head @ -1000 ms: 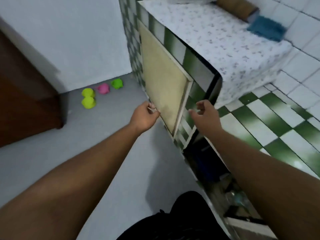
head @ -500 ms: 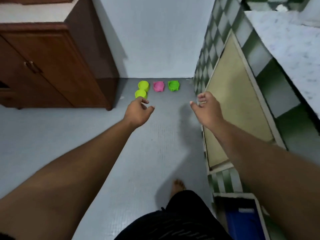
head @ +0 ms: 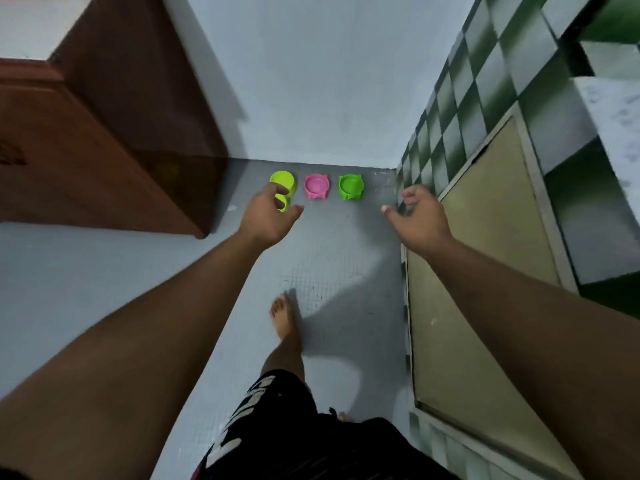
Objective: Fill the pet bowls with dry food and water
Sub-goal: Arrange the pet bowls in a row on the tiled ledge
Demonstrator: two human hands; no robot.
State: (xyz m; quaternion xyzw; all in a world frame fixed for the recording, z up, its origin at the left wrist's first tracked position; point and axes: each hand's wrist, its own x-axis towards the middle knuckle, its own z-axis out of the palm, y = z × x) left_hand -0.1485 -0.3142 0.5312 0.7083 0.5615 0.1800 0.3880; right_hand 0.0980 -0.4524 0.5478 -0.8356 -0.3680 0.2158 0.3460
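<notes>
Lime plastic peeks out between the loosely curled fingers of the left hand, which is held out ahead, relaxed and holding nothing. That sliver belongs to the nearer lime bowl. The hand only overlaps it in the head view; I judge it to be raised well above the floor, not touching. The right hand is out at the same reach, fingers slack and also empty, close to the checkered tile front on the right.

Beyond the hands, a second lime bowl, a pink bowl and a green bowl sit in a short row on the grey floor, just before the far wall. The row runs left to right, across the line of reach. All of them look empty, though they are small in view.

So the bowls lie ahead and down. The left hand lines up with the lime pair and is nearer the pink one. The green one sits between the hands, about as near to either. No food or water container is in sight, so filling has not begun.

A bare foot is planted mid-floor, a wooden cabinet stands on the left, and a beige cupboard door is on the right.
</notes>
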